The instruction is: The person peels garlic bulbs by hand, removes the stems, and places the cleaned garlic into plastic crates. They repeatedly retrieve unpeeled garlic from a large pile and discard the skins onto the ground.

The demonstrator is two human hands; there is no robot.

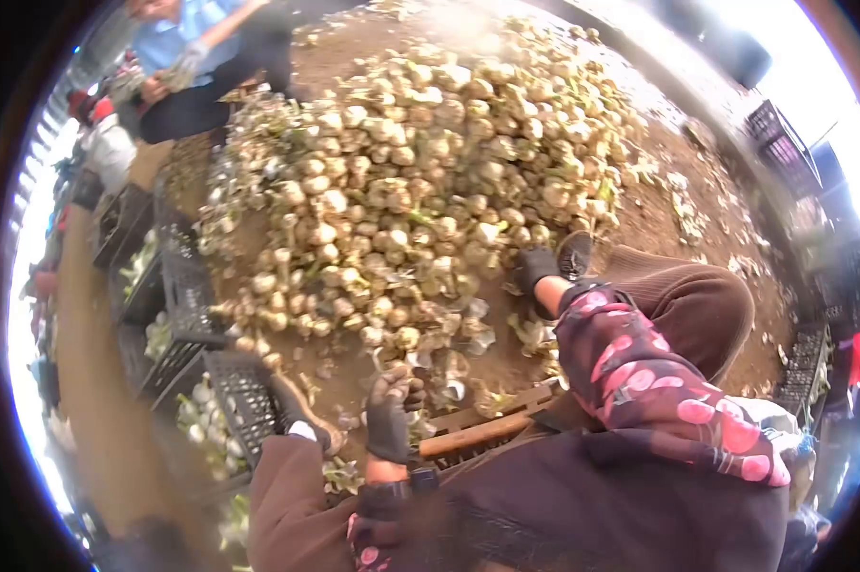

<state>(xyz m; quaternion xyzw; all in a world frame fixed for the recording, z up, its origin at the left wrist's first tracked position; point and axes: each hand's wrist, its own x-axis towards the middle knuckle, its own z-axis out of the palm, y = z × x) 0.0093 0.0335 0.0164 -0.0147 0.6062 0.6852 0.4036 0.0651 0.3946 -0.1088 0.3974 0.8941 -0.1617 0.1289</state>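
Note:
A large pile of pale garlic bulbs (401,191) covers the ground in front of me. My left hand (389,410), in a dark fingerless glove, is at the near edge of the pile with its fingers curled; what they hold, if anything, is too small to make out. Farther right, my right hand (535,271), also dark-gloved, reaches down at the pile's right edge beside my shoe (574,255). Its fingers are hidden. Below the pile, a crate with a wooden bar (478,434) lies between my legs, close to my left hand.
Black crates (244,396) with bulbs stand along the left side. Another person (187,57) in a blue shirt sits at the upper left, holding something. More crates (783,143) are at the right by a ledge. Loose husks lie on the soil.

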